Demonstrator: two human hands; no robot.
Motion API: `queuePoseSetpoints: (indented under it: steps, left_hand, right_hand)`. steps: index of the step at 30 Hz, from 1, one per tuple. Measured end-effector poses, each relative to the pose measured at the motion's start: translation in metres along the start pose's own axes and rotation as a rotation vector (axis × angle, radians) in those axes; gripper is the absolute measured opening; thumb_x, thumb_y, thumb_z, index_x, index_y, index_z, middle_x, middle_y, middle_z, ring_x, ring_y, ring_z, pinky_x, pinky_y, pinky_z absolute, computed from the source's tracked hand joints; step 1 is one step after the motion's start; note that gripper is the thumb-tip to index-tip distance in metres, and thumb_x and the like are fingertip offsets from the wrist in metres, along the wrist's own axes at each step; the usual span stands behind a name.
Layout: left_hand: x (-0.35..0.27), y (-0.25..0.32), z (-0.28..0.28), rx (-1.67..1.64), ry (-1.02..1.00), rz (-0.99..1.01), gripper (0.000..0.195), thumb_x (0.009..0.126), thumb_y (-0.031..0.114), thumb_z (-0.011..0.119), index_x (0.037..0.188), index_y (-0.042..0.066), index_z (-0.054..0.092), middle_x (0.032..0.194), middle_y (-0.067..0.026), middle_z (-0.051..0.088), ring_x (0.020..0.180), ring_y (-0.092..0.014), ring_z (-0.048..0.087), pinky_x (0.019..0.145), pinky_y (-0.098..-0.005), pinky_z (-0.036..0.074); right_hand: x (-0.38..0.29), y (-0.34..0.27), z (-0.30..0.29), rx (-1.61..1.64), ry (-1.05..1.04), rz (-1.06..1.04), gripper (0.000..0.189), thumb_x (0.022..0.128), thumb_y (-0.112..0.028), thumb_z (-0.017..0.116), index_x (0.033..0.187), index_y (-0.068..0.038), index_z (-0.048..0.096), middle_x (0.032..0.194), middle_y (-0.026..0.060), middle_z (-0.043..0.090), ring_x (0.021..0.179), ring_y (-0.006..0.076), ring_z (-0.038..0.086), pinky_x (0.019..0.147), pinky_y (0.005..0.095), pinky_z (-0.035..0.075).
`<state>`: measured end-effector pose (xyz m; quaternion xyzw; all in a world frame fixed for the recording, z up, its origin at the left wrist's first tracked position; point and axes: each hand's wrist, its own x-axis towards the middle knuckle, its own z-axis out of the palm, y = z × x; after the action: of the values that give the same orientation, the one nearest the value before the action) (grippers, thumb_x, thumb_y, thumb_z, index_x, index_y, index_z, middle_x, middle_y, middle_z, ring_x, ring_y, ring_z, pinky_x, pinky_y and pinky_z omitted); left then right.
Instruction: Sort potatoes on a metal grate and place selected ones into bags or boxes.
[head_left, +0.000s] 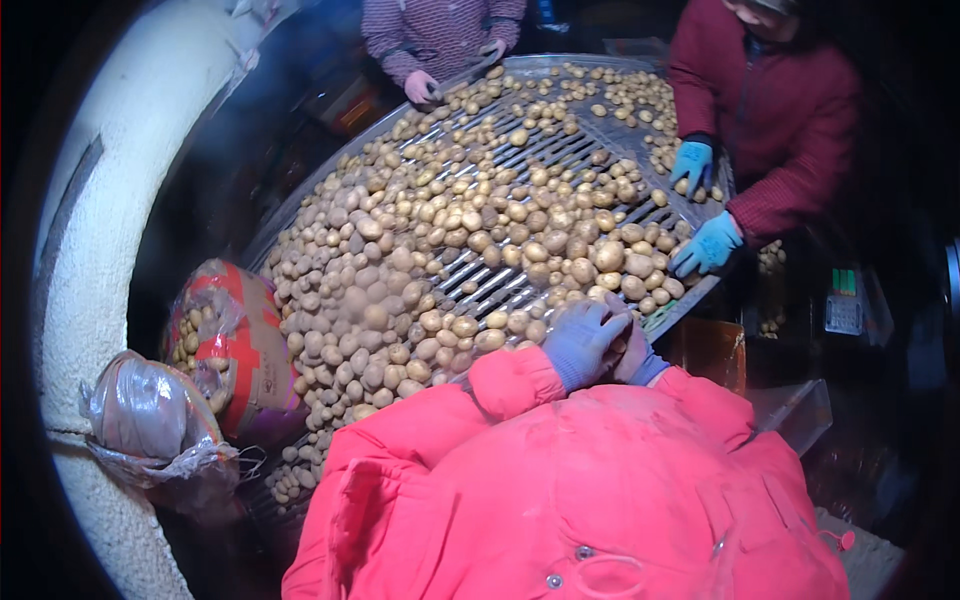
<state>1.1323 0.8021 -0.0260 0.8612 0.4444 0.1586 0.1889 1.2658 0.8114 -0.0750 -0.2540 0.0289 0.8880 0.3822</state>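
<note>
Many potatoes (465, 221) of mixed sizes lie on a metal bar sorting table (469, 289), piled thickest towards the left. At its near edge, my left hand (585, 337), in a bluish-purple knit glove, bends over the potatoes. Right beside it is my right hand (634, 349) in a similar glove, partly hidden by the left one. The two hands are close together, seemingly touching; whether a potato is between them cannot be told. Pink padded sleeves reach down to both wrists.
A co-worker in dark red (780, 112) handles potatoes at the right edge; another in a patterned top (442, 37) stands at the far edge. A taped carton (259, 345) with potatoes and a plastic-lined bag (146, 412) are at the left. An orange container (709, 349) and clear bin (795, 412) stand right.
</note>
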Motion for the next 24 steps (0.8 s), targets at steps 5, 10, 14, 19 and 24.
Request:
queuePoseSetpoints:
  steps: [5, 10, 14, 19, 24]
  left_hand:
    - [0.018, 0.029, 0.009, 0.158, 0.039, 0.169, 0.066, 0.072, 0.026, 0.074, 0.134, 0.018, 0.052, 0.117, -0.0139, 0.057, 0.118, -0.037, 0.051, 0.101, -0.0552, 0.037]
    - [0.034, 0.051, 0.024, 0.083, 0.037, 0.153, 0.070, 0.073, 0.033, 0.075, 0.137, 0.015, 0.051, 0.127, -0.0175, 0.051, 0.120, -0.039, 0.048, 0.103, -0.0523, 0.037]
    - [0.062, 0.079, 0.031, -0.026, -0.011, 0.271, 0.072, 0.077, 0.037, 0.074, 0.140, 0.011, 0.049, 0.134, -0.0208, 0.047, 0.123, -0.041, 0.046, 0.104, -0.0511, 0.037]
    - [0.091, 0.085, 0.042, -0.386, 0.056, 0.196, 0.051, 0.092, 0.025, 0.066, 0.135, 0.000, 0.051, 0.133, -0.0213, 0.053, 0.124, -0.034, 0.052, 0.105, -0.0410, 0.041]
    - [0.089, 0.046, 0.066, -0.798, 0.012, -0.123, 0.041, 0.098, 0.016, 0.059, 0.135, -0.002, 0.051, 0.132, -0.0169, 0.056, 0.125, -0.025, 0.053, 0.106, -0.0353, 0.043]
  right_hand:
    - [0.004, -0.013, -0.059, 0.051, 0.085, -0.178, 0.037, 0.099, -0.044, 0.051, 0.115, -0.013, 0.062, 0.099, 0.0024, 0.066, 0.093, 0.0171, 0.064, 0.079, 0.0320, 0.054]
    - [-0.031, -0.022, -0.072, -0.263, -0.016, -0.495, 0.040, 0.101, -0.042, 0.045, 0.123, -0.011, 0.058, 0.110, 0.0034, 0.065, 0.099, 0.0171, 0.063, 0.086, 0.0322, 0.052]
    - [-0.065, -0.039, -0.097, -0.241, -0.105, -0.554, 0.040, 0.102, -0.040, 0.044, 0.123, -0.008, 0.058, 0.114, 0.0075, 0.064, 0.103, 0.0197, 0.063, 0.088, 0.0354, 0.052]
    - [-0.107, -0.074, -0.134, 0.302, -0.335, -0.430, 0.037, 0.100, -0.036, 0.050, 0.120, -0.008, 0.062, 0.111, 0.0096, 0.067, 0.106, 0.0261, 0.063, 0.092, 0.0416, 0.052]
    - [-0.204, -0.112, -0.191, 0.562, -0.135, -0.574, 0.029, 0.092, -0.035, 0.061, 0.112, -0.015, 0.069, 0.110, 0.0105, 0.067, 0.111, 0.0302, 0.062, 0.076, 0.0450, 0.058]
